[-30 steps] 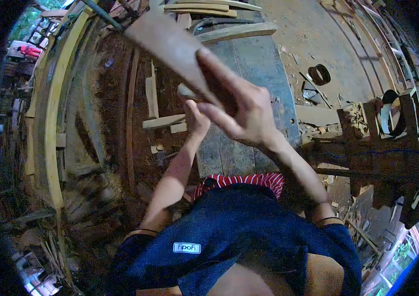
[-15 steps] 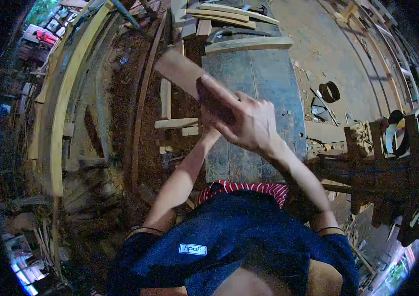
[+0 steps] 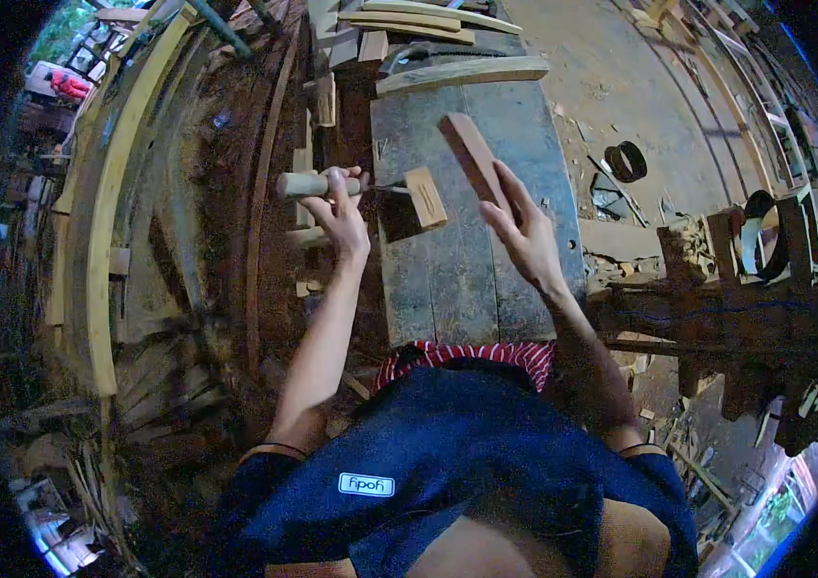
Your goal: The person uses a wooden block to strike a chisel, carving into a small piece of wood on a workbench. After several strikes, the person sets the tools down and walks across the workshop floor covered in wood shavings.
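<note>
My left hand [image 3: 343, 223] is closed around the round wooden handle of a chisel [image 3: 305, 185], held nearly level at the left edge of the workbench [image 3: 467, 279]. Its narrow metal shank points right, and the end meets a small pale wooden block [image 3: 426, 198]. Dark slots are cut in the face of that block, and a dark shadow falls on the bench beside it. In my right hand [image 3: 530, 241], over the bench's right half, a flat reddish-brown wooden bar [image 3: 469, 154] is gripped near its lower end, tilted up and to the left.
Along the bench's far end lie a curved wooden piece [image 3: 462, 73], a handsaw [image 3: 447, 52] and several wood strips [image 3: 409, 26]. A long board [image 3: 125, 193] runs down the left side. On the floor at right sits a dark ring [image 3: 625, 162] among scraps.
My hands, which overlapped before, have parted. The left moved left and its chisel and the slotted block came into sight; the bar swung right and more upright with my right hand.
</note>
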Demonstrator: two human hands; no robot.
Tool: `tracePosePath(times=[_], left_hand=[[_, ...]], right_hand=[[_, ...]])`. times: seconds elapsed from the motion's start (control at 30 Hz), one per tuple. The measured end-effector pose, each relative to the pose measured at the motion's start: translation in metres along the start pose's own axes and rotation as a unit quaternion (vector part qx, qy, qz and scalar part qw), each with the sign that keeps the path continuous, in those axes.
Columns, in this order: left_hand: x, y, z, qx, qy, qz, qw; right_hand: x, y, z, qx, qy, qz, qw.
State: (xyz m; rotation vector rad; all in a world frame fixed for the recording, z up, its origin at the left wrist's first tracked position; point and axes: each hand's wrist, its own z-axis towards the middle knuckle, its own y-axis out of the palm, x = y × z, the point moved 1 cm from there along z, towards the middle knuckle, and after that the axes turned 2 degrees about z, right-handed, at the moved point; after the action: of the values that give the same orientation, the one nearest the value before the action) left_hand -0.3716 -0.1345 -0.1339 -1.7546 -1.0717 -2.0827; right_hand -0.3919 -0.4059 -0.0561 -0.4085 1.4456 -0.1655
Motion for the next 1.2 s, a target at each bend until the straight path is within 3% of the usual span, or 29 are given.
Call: tracePosePath(times=[0.03, 0.1, 0.27, 0.37, 0.6, 0.7, 0.73, 0.8, 0.83, 0.9, 0.97, 1.07, 1.17, 1.2], left_hand=[[0.003, 0.001, -0.005, 0.003, 0.0, 0.001, 1.0], [0.01, 0.011, -0.018, -0.112, 0.079, 0.014, 0.99], [-0.006, 0.017, -0.024, -0.139, 0.118, 0.026, 0.983], [-0.005, 0.023, -0.027, -0.169, 0.147, 0.124, 0.967], [-0.008, 0.029, -0.028, -0.145, 0.155, 0.077, 0.974], [-0.012, 0.027, -0.027, -0.159, 0.154, 0.126, 0.967], [-0.013, 0.029, -0.029, -0.122, 0.129, 0.164, 0.97], [-0.018, 0.032, -0.031, -0.085, 0.102, 0.204, 0.97], [-0.022, 0.034, -0.031, -0.114, 0.096, 0.169, 0.974], [-0.036, 0.036, -0.026, -0.165, 0.101, 0.145, 0.97], [-0.043, 0.035, -0.028, -0.202, 0.112, 0.174, 0.957], [-0.051, 0.031, -0.03, -0.232, 0.117, 0.195, 0.946], [-0.055, 0.03, -0.029, -0.248, 0.118, 0.198, 0.941], [-0.057, 0.028, -0.03, -0.252, 0.116, 0.199, 0.94]], right_hand=[[0.005, -0.003, -0.006, -0.001, 0.027, 0.011, 1.0], [0.015, -0.006, -0.013, 0.009, 0.027, 0.01, 1.0], [0.018, -0.009, -0.023, 0.013, 0.06, -0.01, 0.998], [0.022, -0.008, -0.025, 0.018, 0.037, -0.005, 0.999], [0.026, -0.007, -0.022, 0.022, 0.012, -0.038, 0.999], [0.019, -0.006, -0.018, -0.002, 0.026, -0.035, 0.999], [0.009, -0.005, -0.013, -0.002, 0.026, -0.035, 0.999], [-0.03, -0.002, -0.004, -0.003, -0.055, -0.023, 0.998], [-0.054, -0.003, -0.001, -0.002, -0.053, -0.022, 0.998], [-0.104, -0.006, 0.006, -0.057, -0.15, 0.012, 0.987], [-0.119, 0.002, 0.011, -0.039, -0.235, -0.065, 0.969], [-0.11, 0.019, 0.034, -0.138, -0.188, -0.341, 0.911], [-0.111, 0.023, 0.036, -0.124, -0.217, -0.337, 0.908], [-0.118, 0.022, 0.025, -0.078, -0.239, -0.277, 0.927]])
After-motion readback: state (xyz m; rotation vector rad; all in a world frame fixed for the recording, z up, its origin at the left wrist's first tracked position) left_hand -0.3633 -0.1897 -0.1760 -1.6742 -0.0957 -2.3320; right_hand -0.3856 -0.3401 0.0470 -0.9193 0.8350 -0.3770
